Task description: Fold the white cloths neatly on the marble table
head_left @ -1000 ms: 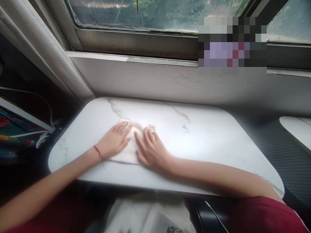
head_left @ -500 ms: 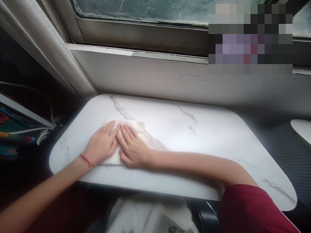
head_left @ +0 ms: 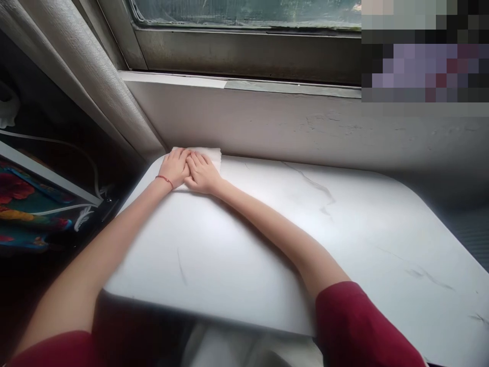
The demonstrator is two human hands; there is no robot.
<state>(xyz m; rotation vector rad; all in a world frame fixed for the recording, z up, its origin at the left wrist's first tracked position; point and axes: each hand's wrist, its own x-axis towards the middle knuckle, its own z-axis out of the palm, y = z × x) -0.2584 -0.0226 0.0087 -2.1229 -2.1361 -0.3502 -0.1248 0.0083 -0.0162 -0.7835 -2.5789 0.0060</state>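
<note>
A thin white cloth (head_left: pixel 214 155), perhaps a wipe or paper towel, lies at the far left corner of the white marble-patterned table (head_left: pixel 214 265). My left hand (head_left: pixel 174 167), with a red cord bracelet at the wrist, presses flat on the cloth's left part. Beside it, touching at the fingers, my right hand (head_left: pixel 200 171) rests palm down on the same cloth, its fingers stretched forward. The cloth's back edge reaches the wall and its right corner shows past my right fingers. What lies under both palms is hidden.
Behind the table is a pale wall (head_left: pixel 267 122) below a metal-framed window (head_left: pixel 248 51). A light curtain (head_left: pixel 95 86) hangs at the left. White cables (head_left: pixel 61 208) and a colourful floral fabric (head_left: pixel 23 204) are left of the table. Something whitish (head_left: pixel 244 349) shows below the front edge.
Both hands and the cloth have slid away from me, from the table's left middle to its far left corner by the wall. The camera view has also shifted.
</note>
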